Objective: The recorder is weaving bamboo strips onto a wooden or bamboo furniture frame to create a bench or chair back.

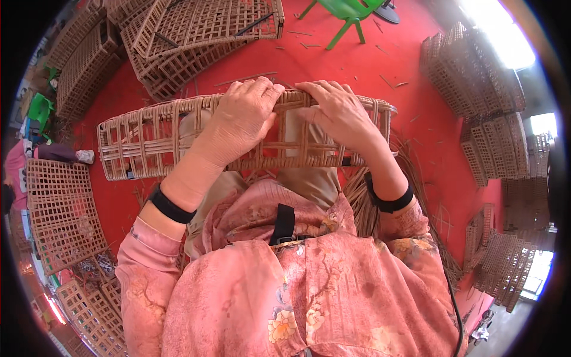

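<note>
A long openwork wicker basket (157, 140) stands on its side across my lap, its narrow latticed wall facing up toward me. My left hand (247, 113) is closed over the far rim near the middle, fingers bent over the edge. A short way to the right, my right hand (340, 113) grips the same rim, its fingertips curled over and the thumb pointing toward my left hand. What the fingertips do beyond the rim is hidden. Small dark pieces show at the lower corners of the basket.
Bundled cane strands (363, 205) lie on the red floor (410, 89) by my right leg, with scraps scattered about. Stacked wicker baskets (202, 30) stand ahead, others (476, 71) at the right. A green plastic chair (348, 12) is beyond. At far left sits another person (27, 172) beside a wicker basket (62, 208).
</note>
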A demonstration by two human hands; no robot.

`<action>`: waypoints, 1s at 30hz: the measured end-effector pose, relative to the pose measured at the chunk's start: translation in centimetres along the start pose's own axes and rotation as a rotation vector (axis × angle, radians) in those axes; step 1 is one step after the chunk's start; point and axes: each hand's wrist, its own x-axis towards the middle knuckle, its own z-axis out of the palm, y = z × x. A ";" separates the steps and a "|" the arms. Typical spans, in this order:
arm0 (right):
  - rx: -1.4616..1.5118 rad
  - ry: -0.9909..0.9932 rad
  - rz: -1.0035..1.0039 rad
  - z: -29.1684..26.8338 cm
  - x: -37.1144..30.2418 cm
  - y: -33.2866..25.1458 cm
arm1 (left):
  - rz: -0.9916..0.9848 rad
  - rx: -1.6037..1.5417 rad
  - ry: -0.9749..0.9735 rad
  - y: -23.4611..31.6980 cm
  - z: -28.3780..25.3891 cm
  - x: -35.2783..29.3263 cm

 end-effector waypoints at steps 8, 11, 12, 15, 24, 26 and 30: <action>-0.094 0.086 0.025 1.3 0.3 -1.3 | -0.174 -0.275 -0.086 -1.8 0.0 0.7; -0.044 0.082 0.019 1.3 0.9 -0.9 | -0.200 -0.309 -0.092 -1.5 -0.2 1.1; -0.008 0.058 0.035 1.2 1.2 -0.8 | -0.204 -0.312 -0.093 -1.7 -0.1 1.0; 0.099 0.058 0.089 1.0 1.8 -0.8 | -0.188 -0.364 -0.055 -2.3 0.1 1.2; 0.410 -0.073 0.172 0.1 3.4 -2.2 | -0.187 -0.539 -0.046 -3.8 -1.7 0.0; 0.352 -0.070 0.180 0.2 3.6 -2.7 | -0.091 -0.188 0.137 -3.8 -2.8 -2.2; 0.238 -0.040 0.119 1.2 4.0 -3.0 | -0.125 -0.063 0.158 -3.1 -2.9 -4.5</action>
